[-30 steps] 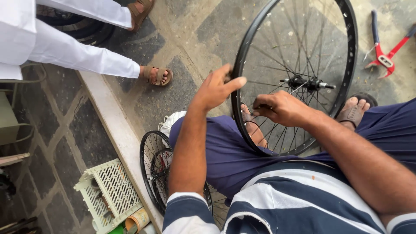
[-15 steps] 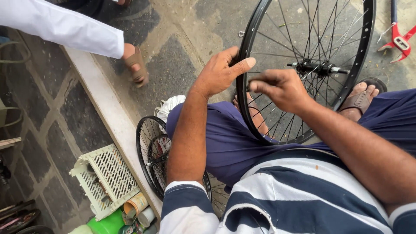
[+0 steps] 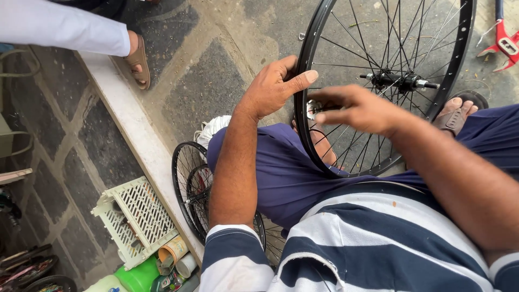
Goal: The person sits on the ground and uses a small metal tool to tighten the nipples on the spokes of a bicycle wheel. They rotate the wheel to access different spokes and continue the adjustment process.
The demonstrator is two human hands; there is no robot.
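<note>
A black spoked bicycle wheel (image 3: 465, 48) stands upright between my knees, its hub (image 3: 397, 81) in the upper middle. My left hand (image 3: 273, 86) grips the wheel's left rim, thumb stretched across it. My right hand (image 3: 359, 108) reaches in among the spokes just right of that rim and pinches a small round metal tool (image 3: 312, 110) against a spoke. I sit in dark blue trousers and a striped shirt, with my sandalled feet (image 3: 451, 116) behind the wheel.
Another person's white-trousered leg and sandalled foot (image 3: 138, 59) stand at the upper left beside a concrete curb (image 3: 135, 140). Two smaller wheels (image 3: 192, 184) lean by my left leg. A white plastic crate (image 3: 135, 219) and tins lie lower left. A red tool (image 3: 503, 40) lies upper right.
The wheel now sits larger and further right in view. My left hand stays on the rim; my right hand has shifted along the spokes. The other person's foot has moved toward the left.
</note>
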